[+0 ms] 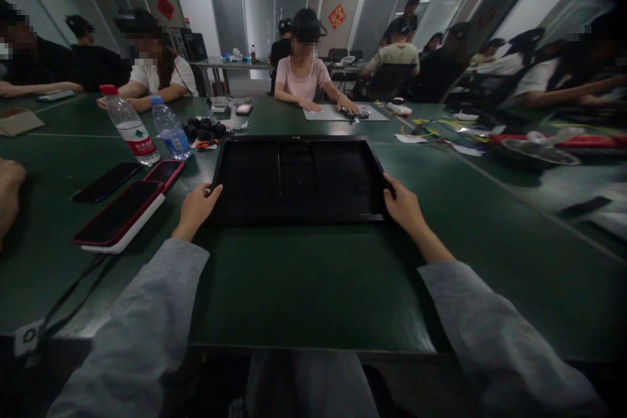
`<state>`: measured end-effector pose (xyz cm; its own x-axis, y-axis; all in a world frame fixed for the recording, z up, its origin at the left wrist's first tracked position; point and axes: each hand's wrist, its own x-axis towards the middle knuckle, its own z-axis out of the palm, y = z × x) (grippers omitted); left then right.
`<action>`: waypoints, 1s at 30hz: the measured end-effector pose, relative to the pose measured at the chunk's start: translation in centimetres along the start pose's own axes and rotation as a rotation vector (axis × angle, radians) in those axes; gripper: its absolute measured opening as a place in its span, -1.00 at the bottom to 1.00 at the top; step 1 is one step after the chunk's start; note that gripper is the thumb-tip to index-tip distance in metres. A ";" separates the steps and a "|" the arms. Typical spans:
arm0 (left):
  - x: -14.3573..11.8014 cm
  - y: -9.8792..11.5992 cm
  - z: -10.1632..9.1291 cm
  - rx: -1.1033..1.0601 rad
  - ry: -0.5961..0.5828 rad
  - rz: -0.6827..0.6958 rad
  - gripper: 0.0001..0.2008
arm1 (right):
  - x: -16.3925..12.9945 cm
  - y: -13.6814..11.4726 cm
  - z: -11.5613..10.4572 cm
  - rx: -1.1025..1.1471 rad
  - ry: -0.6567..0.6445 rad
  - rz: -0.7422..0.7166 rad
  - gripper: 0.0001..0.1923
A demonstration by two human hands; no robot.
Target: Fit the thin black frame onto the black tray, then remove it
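A flat black rectangular panel [298,176], like the back of a monitor, lies on the green table [313,287] in front of me. My left hand [196,206] grips its near left corner. At the near right corner, my right hand [404,204] holds the panel's edge. Both arms wear grey sleeves. The panel rests flat, with a raised frame around it and a ridged part in its middle.
Left of the panel lie three phones [120,212] and two water bottles [131,127]. Black small parts [203,128] sit behind them. A person in pink [306,78] works across the table. Cables and a fan [536,150] lie at the right. Other people sit around.
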<state>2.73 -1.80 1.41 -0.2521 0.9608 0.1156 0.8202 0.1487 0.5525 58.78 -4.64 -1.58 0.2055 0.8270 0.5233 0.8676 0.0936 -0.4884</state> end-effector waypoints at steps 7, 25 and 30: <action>-0.3 0.2 -0.2 -0.006 -0.006 0.004 -0.39 | 0.0 0.2 0.0 0.002 0.006 -0.007 -0.41; -0.6 0.6 -0.3 0.026 0.000 0.006 -0.46 | 0.4 0.5 0.1 0.300 -0.037 0.127 -0.38; -0.3 0.3 -0.2 0.020 0.003 0.002 -0.44 | 0.5 0.5 -0.7 0.590 -0.237 0.386 -0.27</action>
<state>2.88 -2.06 1.72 -0.2519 0.9604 0.1192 0.8310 0.1515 0.5353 59.67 -4.54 -1.04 0.2850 0.9526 0.1067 0.3521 -0.0005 -0.9359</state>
